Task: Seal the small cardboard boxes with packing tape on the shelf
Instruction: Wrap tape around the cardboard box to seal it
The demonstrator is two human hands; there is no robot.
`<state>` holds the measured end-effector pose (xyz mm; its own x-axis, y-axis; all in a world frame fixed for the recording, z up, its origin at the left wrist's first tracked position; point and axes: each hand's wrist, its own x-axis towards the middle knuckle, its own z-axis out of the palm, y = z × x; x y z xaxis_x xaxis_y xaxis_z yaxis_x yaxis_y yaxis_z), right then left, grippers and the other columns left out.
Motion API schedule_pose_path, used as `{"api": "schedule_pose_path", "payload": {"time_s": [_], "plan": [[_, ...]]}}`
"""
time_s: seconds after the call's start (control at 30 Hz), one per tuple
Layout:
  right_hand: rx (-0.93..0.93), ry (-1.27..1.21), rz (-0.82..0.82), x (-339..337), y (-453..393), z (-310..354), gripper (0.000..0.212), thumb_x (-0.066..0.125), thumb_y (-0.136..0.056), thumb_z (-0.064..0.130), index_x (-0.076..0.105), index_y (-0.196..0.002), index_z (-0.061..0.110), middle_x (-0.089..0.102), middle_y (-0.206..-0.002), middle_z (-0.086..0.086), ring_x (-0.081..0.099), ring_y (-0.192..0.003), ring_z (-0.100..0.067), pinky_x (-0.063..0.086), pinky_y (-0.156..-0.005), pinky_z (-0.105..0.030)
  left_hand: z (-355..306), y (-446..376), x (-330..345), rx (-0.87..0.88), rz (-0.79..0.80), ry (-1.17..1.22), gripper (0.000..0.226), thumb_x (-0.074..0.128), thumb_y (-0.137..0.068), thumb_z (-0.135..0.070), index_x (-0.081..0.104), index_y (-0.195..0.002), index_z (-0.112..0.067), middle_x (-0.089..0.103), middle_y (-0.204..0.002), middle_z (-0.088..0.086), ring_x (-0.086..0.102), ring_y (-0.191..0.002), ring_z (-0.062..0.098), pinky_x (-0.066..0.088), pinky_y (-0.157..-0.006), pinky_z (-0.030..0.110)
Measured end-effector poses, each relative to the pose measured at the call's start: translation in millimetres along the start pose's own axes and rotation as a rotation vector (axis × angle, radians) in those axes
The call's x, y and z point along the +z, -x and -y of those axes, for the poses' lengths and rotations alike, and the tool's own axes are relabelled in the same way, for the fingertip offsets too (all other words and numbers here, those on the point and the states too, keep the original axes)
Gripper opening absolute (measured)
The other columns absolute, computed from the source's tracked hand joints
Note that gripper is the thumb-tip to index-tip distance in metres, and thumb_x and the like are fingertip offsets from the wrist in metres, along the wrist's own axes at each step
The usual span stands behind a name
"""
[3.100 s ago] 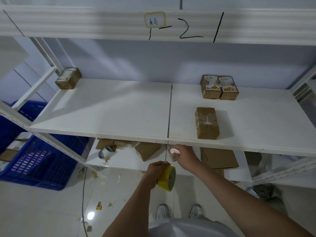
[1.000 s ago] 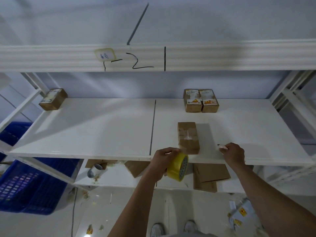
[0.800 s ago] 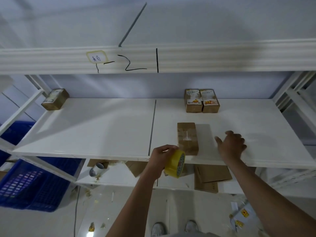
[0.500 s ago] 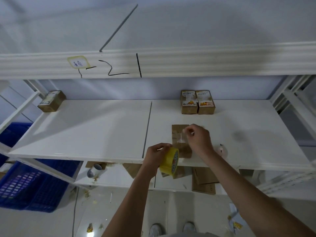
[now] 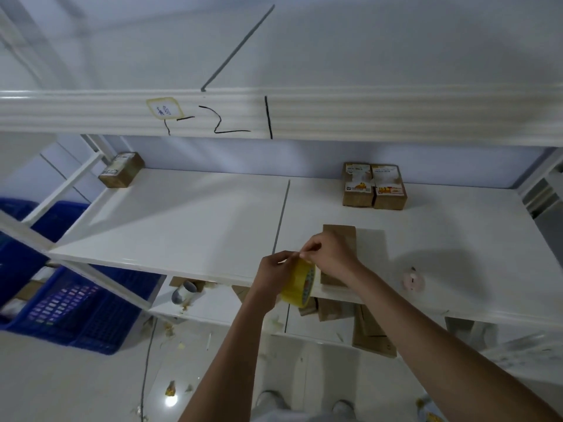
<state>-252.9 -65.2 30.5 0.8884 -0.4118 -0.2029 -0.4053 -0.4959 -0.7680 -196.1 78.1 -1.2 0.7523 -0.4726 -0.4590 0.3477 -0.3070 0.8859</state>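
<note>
White metal shelf against a pale wall, upper beam marked in black pen beside a small label. Plain cardboard box lying flat near the front edge, just right of the seam between the two shelf boards, partly hidden behind the right hand. Yellow tape roll at the shelf's front lip, gripped by the left hand, fingers wrapped around its rim. Right-hand thumb and forefinger pinched together at the top of the roll, touching the left fingertips; whether a tape end sits between them, impossible to tell. Further back, two labelled boxes side by side and touching, close to the rear wall. Small pinkish round object on the shelf to the right, apart from the box. Another labelled box at the far left rear corner. Below, flattened cardboard pieces on the lower shelf, a blue plastic crate on the floor at left, scraps scattered on the tiles.
</note>
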Motion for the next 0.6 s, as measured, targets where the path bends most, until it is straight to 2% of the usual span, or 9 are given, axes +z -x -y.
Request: {"api": "schedule_pose_path", "payload": {"time_s": [0.07, 0.17, 0.3, 0.37, 0.5, 0.6], "plan": [[0.007, 0.027, -0.004, 17, -9, 13, 0.009, 0.074, -0.089, 0.019, 0.079, -0.093, 0.013, 0.074, -0.092, 0.002, 0.064, -0.084, -0.007, 0.041, -0.062, -0.011, 0, 0, -20, -0.010, 0.007, 0.002, 0.017, 0.062, -0.098, -0.027, 0.076, -0.103, -0.020, 0.074, -0.103, 0.014, 0.072, -0.094, 0.032, 0.059, -0.087, 0.050], [0.017, 0.053, 0.008, 48, -24, 35, 0.009, 0.073, -0.089, 0.015, 0.080, -0.094, 0.010, 0.075, -0.093, -0.001, 0.066, -0.084, -0.010, 0.043, -0.064, -0.013, 6, 1, -59, -0.035, 0.053, 0.069, 0.020, 0.063, -0.097, -0.018, 0.072, -0.115, -0.016, 0.073, -0.104, 0.014, 0.072, -0.086, 0.023, 0.061, -0.077, 0.037], [0.033, 0.054, 0.035, 93, -39, 62, 0.005, 0.076, -0.086, 0.010, 0.080, -0.089, 0.009, 0.076, -0.092, -0.003, 0.068, -0.086, -0.012, 0.050, -0.075, -0.019, 30, -5, -117, -0.076, 0.099, 0.112, 0.044, 0.076, -0.087, -0.021, 0.063, -0.129, -0.020, 0.073, -0.113, 0.013, 0.072, -0.101, 0.026, 0.059, -0.089, 0.043], [0.043, 0.039, 0.049, 112, -46, 71, 0.004, 0.076, -0.084, 0.007, 0.080, -0.085, 0.009, 0.076, -0.089, -0.003, 0.068, -0.082, -0.009, 0.052, -0.076, -0.019, 41, -9, -142, -0.124, 0.072, 0.179, 0.056, 0.080, -0.084, -0.021, 0.055, -0.134, -0.019, 0.071, -0.115, 0.014, 0.072, -0.101, 0.024, 0.059, -0.084, 0.038], [0.096, 0.046, 0.065, 148, -51, 74, 0.008, 0.074, -0.084, 0.002, 0.080, -0.081, 0.007, 0.076, -0.085, -0.003, 0.067, -0.077, -0.008, 0.049, -0.068, -0.014, 65, -18, -172, -0.192, 0.023, 0.192, 0.053, 0.080, -0.083, -0.020, 0.058, -0.130, -0.004, 0.070, -0.109, 0.015, 0.070, -0.097, 0.028, 0.059, -0.082, 0.039], [0.145, 0.056, 0.075, 170, -51, 69, 0.009, 0.074, -0.084, 0.001, 0.080, -0.080, 0.007, 0.076, -0.084, -0.004, 0.068, -0.077, -0.009, 0.053, -0.073, -0.018, 73, -23, -183, -0.250, 0.006, 0.159, 0.046, 0.082, -0.082, -0.019, 0.052, -0.113, -0.003, 0.062, -0.101, 0.016, 0.064, -0.083, 0.025, 0.053, -0.063, 0.032]]}}
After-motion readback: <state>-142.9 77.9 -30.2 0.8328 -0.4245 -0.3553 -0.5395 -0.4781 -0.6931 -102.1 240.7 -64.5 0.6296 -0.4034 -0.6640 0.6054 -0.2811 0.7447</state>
